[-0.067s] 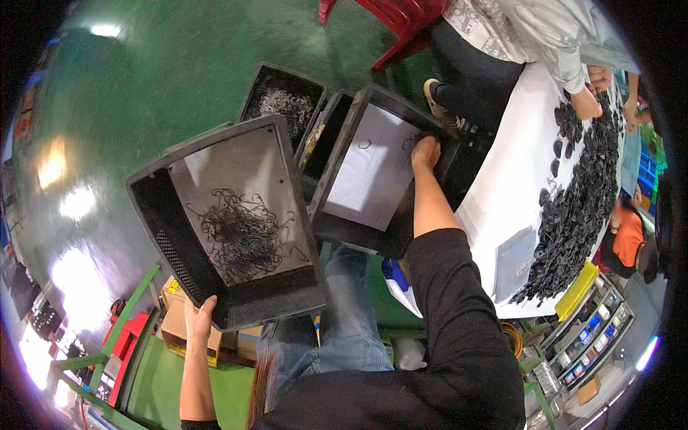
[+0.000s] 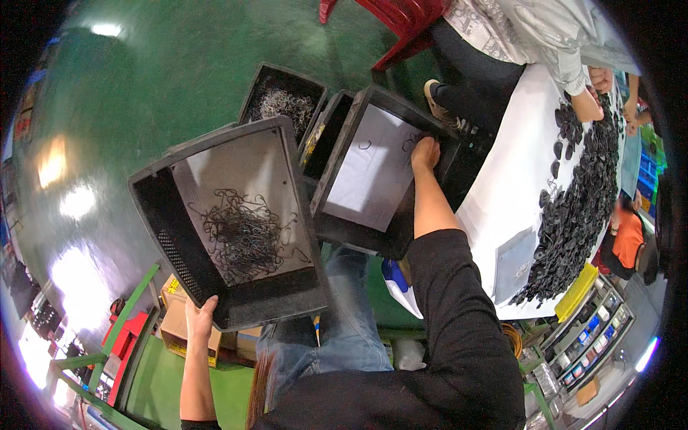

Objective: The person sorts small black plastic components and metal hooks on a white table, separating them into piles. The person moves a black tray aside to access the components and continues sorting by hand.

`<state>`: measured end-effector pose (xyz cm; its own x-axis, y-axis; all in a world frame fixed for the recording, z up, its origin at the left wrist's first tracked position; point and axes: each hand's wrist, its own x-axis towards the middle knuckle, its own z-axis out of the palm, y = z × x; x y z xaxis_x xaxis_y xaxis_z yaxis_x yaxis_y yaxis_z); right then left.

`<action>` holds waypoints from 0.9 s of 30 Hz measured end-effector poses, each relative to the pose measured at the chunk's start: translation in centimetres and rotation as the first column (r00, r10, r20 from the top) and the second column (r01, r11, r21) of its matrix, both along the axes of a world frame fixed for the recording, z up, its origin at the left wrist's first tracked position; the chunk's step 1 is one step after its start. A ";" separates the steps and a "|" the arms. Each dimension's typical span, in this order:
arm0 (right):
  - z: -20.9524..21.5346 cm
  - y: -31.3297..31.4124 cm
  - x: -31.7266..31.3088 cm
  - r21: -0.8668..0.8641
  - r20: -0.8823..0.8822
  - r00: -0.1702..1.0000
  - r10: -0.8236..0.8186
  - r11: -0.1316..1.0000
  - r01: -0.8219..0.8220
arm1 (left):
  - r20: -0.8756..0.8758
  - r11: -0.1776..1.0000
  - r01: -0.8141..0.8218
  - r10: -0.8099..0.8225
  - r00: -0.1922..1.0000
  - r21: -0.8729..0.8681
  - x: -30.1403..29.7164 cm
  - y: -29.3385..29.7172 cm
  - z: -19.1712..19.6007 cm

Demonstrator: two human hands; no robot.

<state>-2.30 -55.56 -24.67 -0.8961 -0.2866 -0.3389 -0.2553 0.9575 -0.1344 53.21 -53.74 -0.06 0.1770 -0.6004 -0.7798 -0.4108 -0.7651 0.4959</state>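
Note:
My left hand (image 2: 201,315) grips the near left corner of a black plastic bin (image 2: 272,304), its thumb over the rim. The bin is tilted toward me, and a tangled pile of dark wire hooks (image 2: 244,240) lies on its pale lining. To the right, my right hand (image 2: 426,153) reaches into a second black bin (image 2: 358,235) lined with white paper (image 2: 365,186). Its fingers are closed at a few dark hooks (image 2: 411,141) at the paper's far right; the fingertips are partly hidden. One loose hook (image 2: 365,145) lies on the paper to the left.
Behind the bins stands another black bin (image 2: 256,86) of silvery metal pieces. At right, a white-covered table (image 2: 494,193) bears many small black parts (image 2: 573,208); a co-worker's hand (image 2: 588,106) is over them. A red chair (image 2: 401,32) and cardboard boxes (image 2: 185,326) are nearby.
The left bin has shifted very slightly to the right. The co-worker's hand over the black parts has moved a little. My right hand stays in nearly the same place.

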 end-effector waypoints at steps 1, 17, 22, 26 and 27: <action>0.1 0.1 -0.2 0.088 0.022 0.991 0.134 0.987 -0.136 | 0.024 1.000 0.004 -0.005 1.000 0.031 -0.2 0.1 -0.1; 27.0 1.6 7.3 -0.695 0.136 0.978 0.159 0.719 -0.020 | -0.014 0.805 0.570 -0.580 0.815 -0.166 -14.2 -2.8 -0.8; 25.2 2.4 12.5 -0.536 0.111 0.936 0.333 0.814 -0.225 | -0.034 0.739 0.651 -0.665 0.746 -0.174 -22.0 -4.2 -5.6; 22.6 3.9 12.9 -0.423 0.048 0.877 0.477 0.805 -0.415 | 0.008 0.673 0.726 -0.732 0.681 -0.141 -24.8 -4.5 -8.1; 22.8 4.2 12.8 -0.365 0.011 0.858 0.514 0.801 -0.475 | 0.000 0.652 0.741 -0.751 0.660 -0.158 -25.2 -4.9 -8.4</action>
